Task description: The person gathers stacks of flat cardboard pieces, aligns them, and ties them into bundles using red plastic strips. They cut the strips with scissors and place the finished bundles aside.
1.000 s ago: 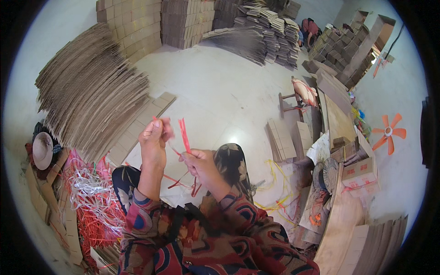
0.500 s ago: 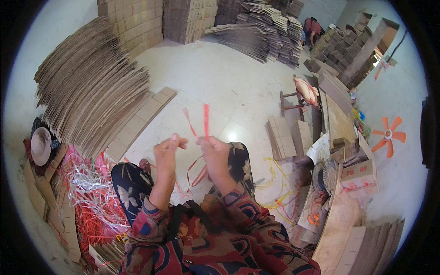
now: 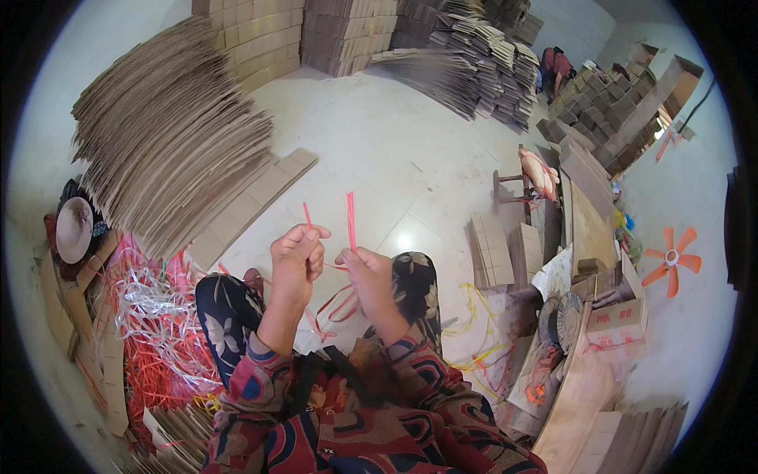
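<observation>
Right, I'm watching from my end through the head camera, and both hands are up over the floor [image 3: 442, 189], just beside each other and apart. The left hand [image 3: 296, 257] is curled, thumb and finger pinching a short red end [image 3: 307, 213] that pokes up above them. Over to the right hand [image 3: 369, 272]: it's closed around a bunch of red strips [image 3: 350, 217], the ends standing upright above the thumb, with a loop hanging below it in front of the person's lap.

Containers now! I've got a cardboard box [image 3: 617, 324] over on the right; I can't see what's in it. It carries red printing on its sides. Just left of it sits a round, ridged basket-like thing [image 3: 568, 310], its contents too small to make out.

On to textures: a big leaning stack of flat cardboard [image 3: 174, 134] spreads its rough brown edges like a fan on the left. Below that I see a shiny tangled heap of strips [image 3: 162, 340], white over red, beside the person's knee. Thin yellow strips [image 3: 483, 320] curl across the smooth pale floor, and an orange fan [image 3: 672, 258] shows five blades against the wall.
</observation>
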Demonstrator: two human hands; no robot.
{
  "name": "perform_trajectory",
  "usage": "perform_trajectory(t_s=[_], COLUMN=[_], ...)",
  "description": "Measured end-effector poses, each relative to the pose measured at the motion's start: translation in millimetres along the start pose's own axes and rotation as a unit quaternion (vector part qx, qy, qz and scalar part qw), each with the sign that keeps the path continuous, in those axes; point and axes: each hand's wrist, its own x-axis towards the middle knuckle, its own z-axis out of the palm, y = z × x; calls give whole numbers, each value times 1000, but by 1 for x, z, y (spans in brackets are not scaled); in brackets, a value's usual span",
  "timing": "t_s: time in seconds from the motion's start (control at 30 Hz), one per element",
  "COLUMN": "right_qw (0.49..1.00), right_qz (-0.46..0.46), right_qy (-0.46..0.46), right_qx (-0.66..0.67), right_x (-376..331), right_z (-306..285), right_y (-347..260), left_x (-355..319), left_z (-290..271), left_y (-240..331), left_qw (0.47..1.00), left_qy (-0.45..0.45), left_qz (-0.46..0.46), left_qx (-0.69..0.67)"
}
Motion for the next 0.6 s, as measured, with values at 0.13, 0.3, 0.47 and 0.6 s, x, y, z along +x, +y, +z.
perform_trajectory(t_s=[0.13, 0.3, 0.47, 0.6], right_qw=[989, 984, 981, 982], right_qz=[-105, -117, -117, -115], right_qy=[31, 42, 33, 11], right_qx=[-102, -127, -149, -149], right_x=[-1, -1, -2, -7], right_z=[3, 0, 2, 4], right_y=[-1, -2, -1, -6], left_x=[3, 4, 3, 0], left_z=[11, 17, 19, 19], left_y=[-5, -6, -7, -6], left_qw=[994, 994, 995, 990], left_qy=[14, 25, 13, -6], left_qz=[30, 34, 42, 32], left_qx=[105, 98, 84, 140])
